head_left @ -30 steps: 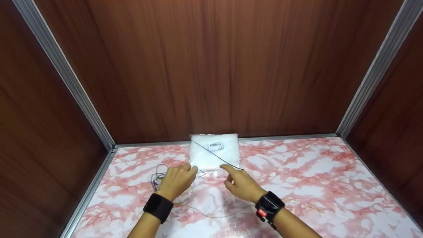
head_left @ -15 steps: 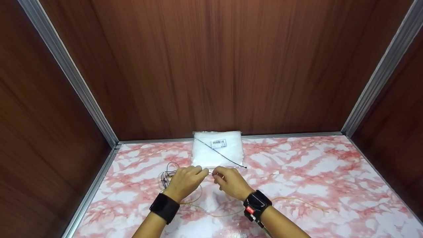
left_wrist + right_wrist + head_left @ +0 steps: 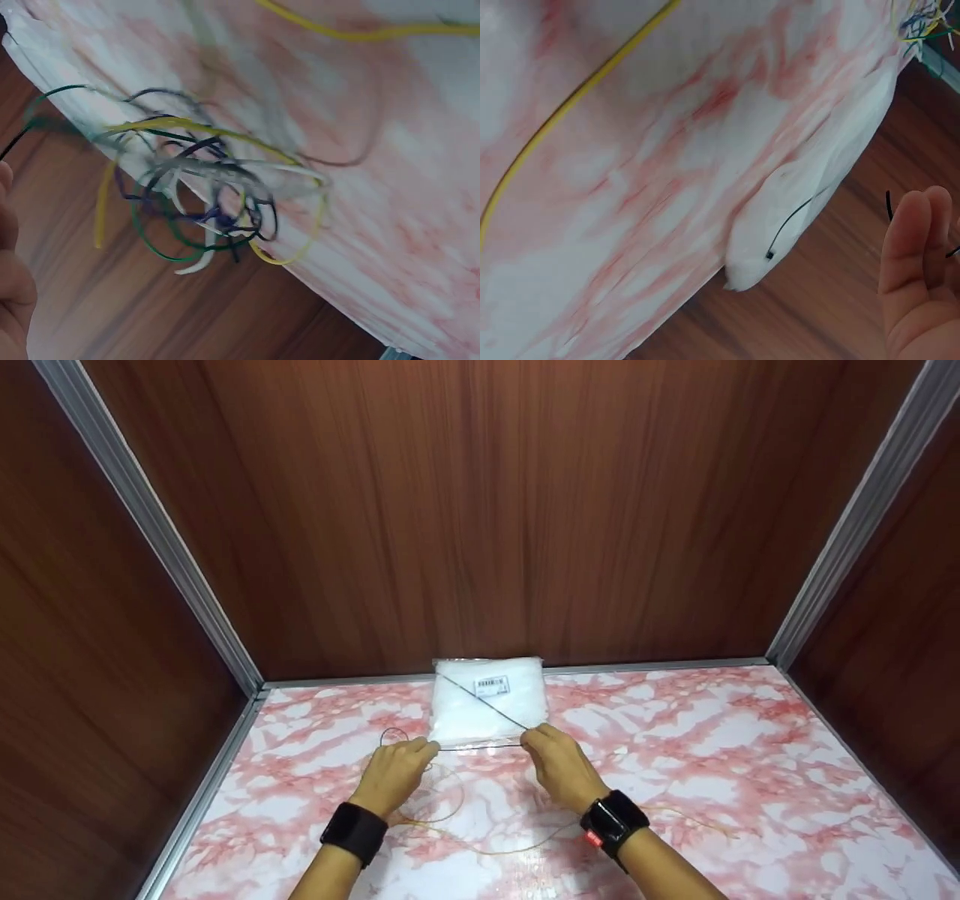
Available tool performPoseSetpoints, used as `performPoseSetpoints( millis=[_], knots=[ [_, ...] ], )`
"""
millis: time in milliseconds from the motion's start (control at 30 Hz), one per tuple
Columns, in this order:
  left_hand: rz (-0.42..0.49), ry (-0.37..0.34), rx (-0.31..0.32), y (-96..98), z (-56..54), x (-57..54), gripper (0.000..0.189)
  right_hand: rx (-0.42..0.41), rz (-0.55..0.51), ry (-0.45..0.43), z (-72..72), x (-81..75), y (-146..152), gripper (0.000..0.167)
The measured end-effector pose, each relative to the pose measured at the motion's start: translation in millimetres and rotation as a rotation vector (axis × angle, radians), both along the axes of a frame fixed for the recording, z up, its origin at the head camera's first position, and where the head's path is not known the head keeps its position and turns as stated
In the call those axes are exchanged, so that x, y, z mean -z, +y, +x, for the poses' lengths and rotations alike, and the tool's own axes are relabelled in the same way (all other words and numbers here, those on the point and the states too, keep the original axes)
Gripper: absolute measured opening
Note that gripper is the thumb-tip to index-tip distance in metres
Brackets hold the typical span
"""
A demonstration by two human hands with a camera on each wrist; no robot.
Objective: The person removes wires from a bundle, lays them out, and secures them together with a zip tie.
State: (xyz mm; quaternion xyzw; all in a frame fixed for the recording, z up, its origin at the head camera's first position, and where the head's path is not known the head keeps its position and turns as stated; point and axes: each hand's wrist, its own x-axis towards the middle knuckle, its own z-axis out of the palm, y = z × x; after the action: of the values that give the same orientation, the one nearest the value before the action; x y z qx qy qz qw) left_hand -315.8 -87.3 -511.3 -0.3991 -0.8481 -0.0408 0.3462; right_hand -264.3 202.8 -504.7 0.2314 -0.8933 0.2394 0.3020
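Note:
A thin dark wire (image 3: 480, 748) runs nearly straight between my two hands. My left hand (image 3: 396, 776) pinches it on the left. At the other end my right hand (image 3: 564, 769) pinches it with thumb and fingers; a short black tip pokes past the fingers in the right wrist view. From the left hand the wire leads into a tangle of green, yellow, white and purple wires (image 3: 202, 180), mostly hidden behind that hand in the head view. Just beyond the hands lies a white plastic-wrapped pack (image 3: 457, 720) with a barcode label (image 3: 492, 685).
A black cable tie (image 3: 486, 703) lies diagonally across the pack. Nearer me, a long yellow wire (image 3: 502, 853) curves across the pink marbled tabletop (image 3: 712, 750). Wood-patterned panels (image 3: 480, 510) with metal edging stand behind and at both sides.
My right hand came in to the left hand and took hold of the dark wire's end. The hands have since moved apart, drawing the wire out between them.

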Motion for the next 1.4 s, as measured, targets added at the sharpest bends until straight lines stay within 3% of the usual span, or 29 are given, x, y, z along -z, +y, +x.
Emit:
performPoseSetpoints(
  millis=[100, 300, 433, 567, 800, 1000, 1400],
  knots=[
    [-0.008, -0.022, -0.069, -5.4, -1.7, 3.8, 0.021, 0.004, -0.014, 0.008, -0.5, 2.5, 8, 0.012],
    [-0.026, -0.001, -0.188, -19.4, -10.6, 6.3, 0.019, 0.069, -0.031, 0.03, -1.4, 5.3, 25, 0.012],
    [-0.002, -0.033, -0.253, -36.5, -16.9, 7.0, 0.018, 0.117, -0.064, 0.038, -1.7, 5.8, 44, 0.013],
    [0.054, -0.093, -0.318, -58.0, -16.4, 8.8, 0.018, 0.17, -0.099, 0.033, 0.5, 7.7, 64, 0.013],
    [0.058, -0.146, -0.341, -72.0, -16.9, 7.8, 0.014, 0.285, -0.122, -0.036, 10.6, 14.3, 101, 0.01],
    [0.091, -0.161, -0.405, -74.3, -16.7, 7.6, 0.015, 0.356, -0.116, -0.067, 18.4, 15.5, 129, 0.008],
    [0.18, -0.174, -0.4, -74.2, -16.0, 6.4, 0.02, 0.473, -0.074, -0.189, 37.5, 18.2, 164, 0.007]
  ],
)
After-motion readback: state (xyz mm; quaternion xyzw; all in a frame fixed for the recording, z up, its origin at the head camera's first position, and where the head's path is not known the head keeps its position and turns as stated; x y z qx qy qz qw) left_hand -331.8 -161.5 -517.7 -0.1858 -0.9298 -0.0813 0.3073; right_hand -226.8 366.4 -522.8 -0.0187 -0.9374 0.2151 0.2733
